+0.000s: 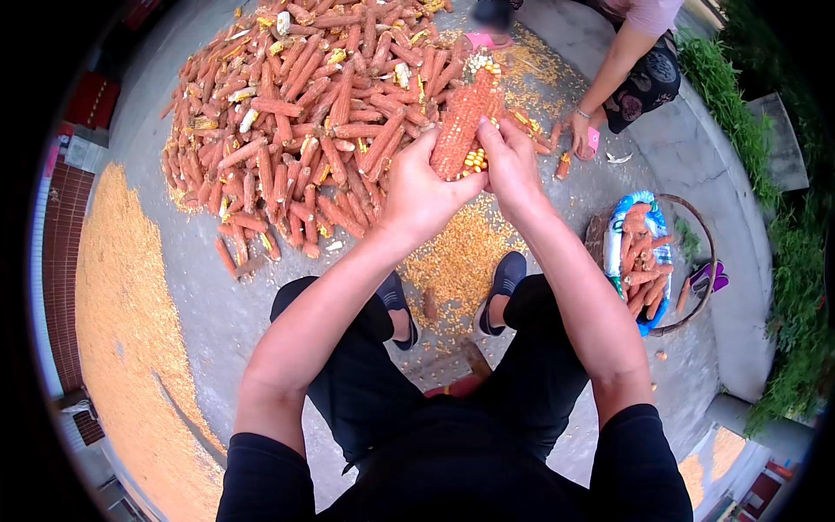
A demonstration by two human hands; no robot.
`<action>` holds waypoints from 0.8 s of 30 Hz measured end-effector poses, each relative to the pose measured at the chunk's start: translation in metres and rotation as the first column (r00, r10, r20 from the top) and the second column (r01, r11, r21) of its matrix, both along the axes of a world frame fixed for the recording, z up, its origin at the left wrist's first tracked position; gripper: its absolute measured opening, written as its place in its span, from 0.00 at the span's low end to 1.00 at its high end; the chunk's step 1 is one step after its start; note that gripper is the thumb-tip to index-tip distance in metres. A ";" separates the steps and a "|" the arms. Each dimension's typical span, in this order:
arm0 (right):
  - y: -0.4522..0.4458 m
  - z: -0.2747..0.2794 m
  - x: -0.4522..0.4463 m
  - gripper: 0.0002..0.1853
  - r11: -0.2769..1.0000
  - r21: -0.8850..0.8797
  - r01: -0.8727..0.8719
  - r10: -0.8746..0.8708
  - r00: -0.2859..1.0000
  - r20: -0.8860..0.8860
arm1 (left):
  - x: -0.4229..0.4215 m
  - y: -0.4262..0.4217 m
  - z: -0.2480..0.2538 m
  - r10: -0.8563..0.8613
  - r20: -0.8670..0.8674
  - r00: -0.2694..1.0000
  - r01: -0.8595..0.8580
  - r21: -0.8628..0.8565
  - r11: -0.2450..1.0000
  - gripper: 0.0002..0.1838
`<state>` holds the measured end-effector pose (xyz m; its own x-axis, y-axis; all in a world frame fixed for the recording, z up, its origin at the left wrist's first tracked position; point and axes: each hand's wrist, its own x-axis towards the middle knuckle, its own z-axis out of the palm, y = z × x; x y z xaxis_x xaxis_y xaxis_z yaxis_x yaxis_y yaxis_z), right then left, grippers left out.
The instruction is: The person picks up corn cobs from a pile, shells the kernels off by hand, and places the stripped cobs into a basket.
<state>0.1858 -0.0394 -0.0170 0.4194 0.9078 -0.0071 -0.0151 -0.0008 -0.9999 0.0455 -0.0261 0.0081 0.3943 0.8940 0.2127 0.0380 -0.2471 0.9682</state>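
A bare reddish corn cob (457,135) is gripped in my left hand (417,178), held up over the ground in front of me. Pressed close against it is a partly shelled corn ear (475,162) with yellow kernels showing, and my right hand (515,165) is closed around it. The two hands meet at the lower end, where the fingers partly hide the ear. Below them, loose corn kernels (457,261) lie scattered between my shoes.
A large heap of bare cobs (304,96) lies ahead. At the right stands a basket (687,322) lined with a blue and white bag, holding cobs. A co-worker's hand (581,130) reaches down near a cob. Kernels (122,287) cover the ground at left.
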 end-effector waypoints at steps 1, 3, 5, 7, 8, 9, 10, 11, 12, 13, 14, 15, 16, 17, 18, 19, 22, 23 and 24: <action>0.001 -0.002 0.000 0.23 0.997 0.075 0.021 -0.020 1.000 -0.014 | 0.001 -0.004 0.001 0.001 -0.010 1.000 -0.001 0.007 1.000 0.29; 0.001 -0.006 0.004 0.22 0.999 0.028 0.044 -0.044 0.999 -0.001 | 0.004 -0.012 0.002 0.004 -0.029 1.000 -0.004 0.018 1.000 0.29; 0.001 -0.010 0.008 0.21 0.998 0.034 0.061 -0.063 0.997 0.054 | 0.009 -0.010 -0.010 -0.029 -0.002 1.000 0.029 0.032 0.999 0.26; 0.003 -0.012 0.011 0.22 0.993 0.096 0.072 -0.087 0.984 0.153 | 0.014 -0.006 -0.016 -0.028 -0.007 1.000 0.028 0.086 0.996 0.25; 0.003 -0.011 0.015 0.23 0.994 0.092 0.055 -0.074 0.972 0.224 | 0.015 -0.005 -0.015 -0.072 0.008 0.997 0.072 0.009 0.997 0.24; 0.001 -0.011 0.019 0.23 0.996 0.084 0.037 -0.061 0.953 0.296 | 0.014 -0.006 -0.015 -0.114 0.025 0.993 0.116 -0.071 0.991 0.22; -0.002 -0.007 0.020 0.24 0.997 0.071 0.020 -0.045 0.930 0.365 | 0.013 -0.008 -0.011 -0.154 0.046 0.987 0.159 -0.153 0.975 0.21; -0.005 -0.004 0.020 0.25 0.997 0.069 0.021 -0.044 0.937 0.348 | 0.011 -0.007 -0.007 -0.195 0.077 0.978 0.208 -0.240 0.948 0.20; -0.007 -0.001 0.020 0.26 0.998 0.067 0.022 -0.043 0.943 0.330 | 0.008 -0.005 -0.001 -0.233 0.110 0.966 0.256 -0.325 0.910 0.19; -0.010 0.005 0.019 0.27 0.998 0.065 0.020 -0.039 0.949 0.313 | 0.006 -0.003 0.004 -0.264 0.147 0.953 0.302 -0.406 0.863 0.17; -0.012 0.008 0.022 0.28 1.000 -0.013 0.010 -0.004 0.920 0.393 | 0.005 -0.002 0.004 -0.272 0.213 0.938 0.340 -0.437 0.832 0.15; -0.011 0.007 0.021 0.28 1.000 0.012 0.017 -0.021 0.932 0.361 | 0.005 -0.003 0.005 -0.267 0.232 0.935 0.348 -0.463 0.815 0.15; -0.011 0.006 0.020 0.28 0.999 0.041 0.027 -0.039 0.944 0.327 | 0.006 -0.004 0.006 -0.263 0.248 0.932 0.355 -0.486 0.798 0.15; -0.010 0.004 0.019 0.28 0.997 0.070 0.038 -0.057 0.954 0.293 | 0.007 -0.005 0.008 -0.259 0.266 0.928 0.364 -0.508 0.781 0.15; -0.010 0.003 0.020 0.28 0.997 0.069 0.028 -0.047 0.960 0.278 | 0.007 -0.005 0.008 -0.267 0.252 0.930 0.363 -0.529 0.767 0.14; -0.010 0.003 0.021 0.28 0.998 0.067 0.019 -0.036 0.964 0.264 | 0.006 -0.006 0.008 -0.275 0.240 0.931 0.363 -0.550 0.752 0.14; -0.012 0.004 0.023 0.28 1.000 0.020 -0.014 0.011 0.991 0.132 | 0.007 -0.009 0.005 -0.284 0.245 0.927 0.375 -0.552 0.745 0.14; -0.013 0.005 0.023 0.28 1.000 -0.002 -0.028 0.028 0.997 0.071 | 0.007 -0.009 0.004 -0.285 0.254 0.924 0.380 -0.543 0.749 0.14; -0.013 0.004 0.024 0.28 0.998 0.005 -0.062 0.062 0.998 -0.007 | 0.007 -0.010 0.005 -0.296 0.273 0.915 0.402 -0.555 0.728 0.13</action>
<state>0.2101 -0.0523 -0.0129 0.3625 0.9320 -0.0053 -0.0221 0.0029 -0.9998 0.0528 -0.0358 0.0126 0.7127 0.6655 -0.2217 -0.0978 0.4072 0.9081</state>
